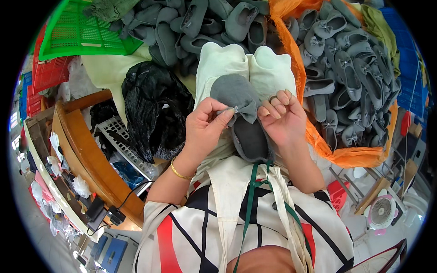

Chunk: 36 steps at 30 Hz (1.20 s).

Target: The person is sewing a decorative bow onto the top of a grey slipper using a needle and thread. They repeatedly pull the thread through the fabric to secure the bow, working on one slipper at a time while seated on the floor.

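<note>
A grey fabric slipper (233, 91) lies on my lap over the pale apron, its toe away from me and its dark opening toward me. A grey bow (246, 110) sits across its upper. My left hand (208, 123) pinches the left end of this bow between thumb and forefinger, with a tiny bright spot at the fingertips. Just right of the bow is my right hand (284, 119), its fingers curled in and a ring on one of them. Whatever those fingers hold, if anything, is too small to make out.
Beyond my knees lies a heap of grey slippers (191, 20). An orange sack (298, 68) at the right holds several bowed slippers (348, 75). At the left are a black plastic bag (152, 100), a green crate (86, 32) and a wooden table (88, 154). A small fan (382, 211) stands lower right.
</note>
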{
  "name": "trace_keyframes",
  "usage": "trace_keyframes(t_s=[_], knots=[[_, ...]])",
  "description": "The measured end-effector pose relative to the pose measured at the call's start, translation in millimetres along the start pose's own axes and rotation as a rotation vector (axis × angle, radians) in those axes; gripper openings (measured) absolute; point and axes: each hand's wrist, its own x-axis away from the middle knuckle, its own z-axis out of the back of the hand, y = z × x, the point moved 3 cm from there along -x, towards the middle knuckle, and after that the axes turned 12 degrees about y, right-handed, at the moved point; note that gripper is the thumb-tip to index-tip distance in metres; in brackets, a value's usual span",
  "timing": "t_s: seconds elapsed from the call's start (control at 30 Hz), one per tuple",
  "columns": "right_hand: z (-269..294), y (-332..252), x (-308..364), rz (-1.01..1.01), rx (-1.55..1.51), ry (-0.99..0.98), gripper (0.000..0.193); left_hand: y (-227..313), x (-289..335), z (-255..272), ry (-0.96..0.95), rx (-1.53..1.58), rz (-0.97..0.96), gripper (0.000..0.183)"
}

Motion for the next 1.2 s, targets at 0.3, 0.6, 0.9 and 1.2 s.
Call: trace_keyframes(t_s=[0.3,0.6,0.9,1.2], knots=[[15.9,-12.3,15.5,0.096,0.165,0.032,0.028,-15.3,-14.7,18.1,0.015,0.066,0.230,0.009],[-12.8,-23.8,77.6,1.547,1.698,-0.279,0.009,28.5,-17.8,10.9,0.006,-0.534,-0.474,0.021],[-40.5,-6.7,116.2,1.241,1.527,-0.912,0.021,37.7,-23.8,-24.8,0.016,-1.112,-0.634,0.037],[-18.6,2.4,40.8,0.350,1.293,-0.071,0.011,9.8,-24.0,-0.7,0.093,-0.456,-0.026,0.019]])
